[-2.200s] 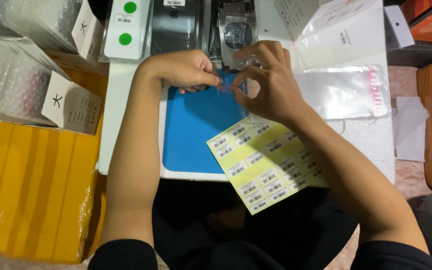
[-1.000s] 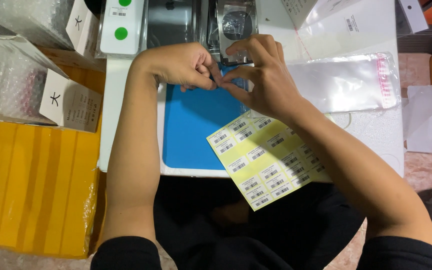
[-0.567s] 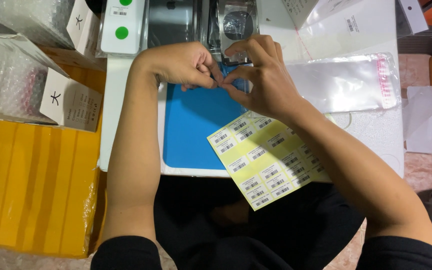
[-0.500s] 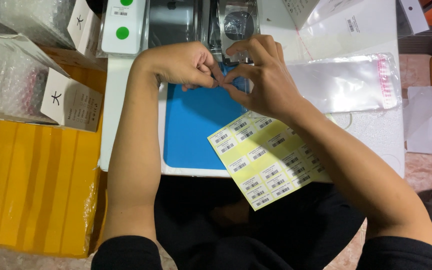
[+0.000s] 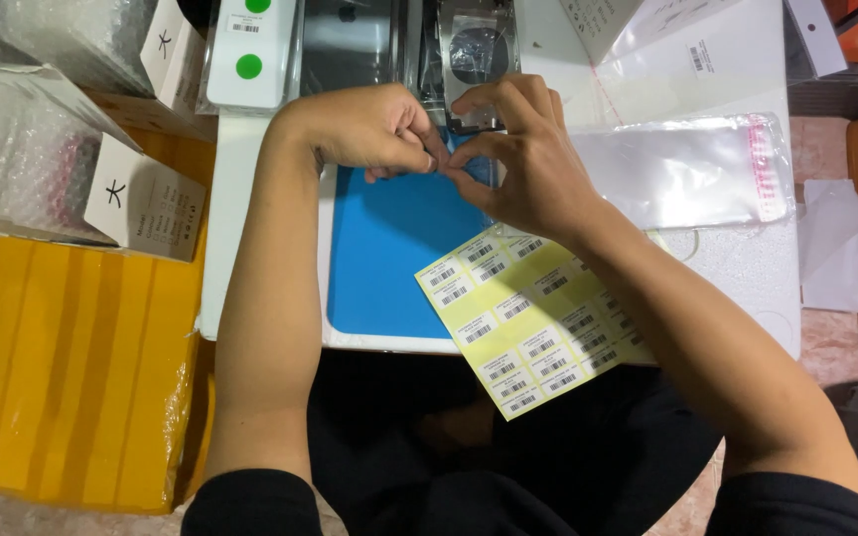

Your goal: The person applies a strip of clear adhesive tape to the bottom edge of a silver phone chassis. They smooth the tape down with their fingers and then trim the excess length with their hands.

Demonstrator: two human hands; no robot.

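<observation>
My left hand [image 5: 374, 129] and my right hand [image 5: 518, 159] meet fingertip to fingertip above the top edge of a blue mat [image 5: 389, 268]. They pinch something small between them; it is too hidden by the fingers to identify. A yellow sheet of barcode stickers [image 5: 528, 323] lies under my right forearm, overhanging the table's near edge. Just beyond my fingers lies a small clear packet with a dark round part [image 5: 477, 50].
A clear plastic sleeve with a pink strip [image 5: 692, 174] lies right of my hands on the white table [image 5: 747, 288]. A white packet with green dots [image 5: 248, 50] sits at the top left. Bubble-wrapped boxes [image 5: 42, 149] rest on yellow cartons [image 5: 62, 377] at the left.
Both hands stay joined at the fingertips with only slight finger shifts. The view has drifted a little, so the hands sit marginally higher in frame than 2.2 s ago.
</observation>
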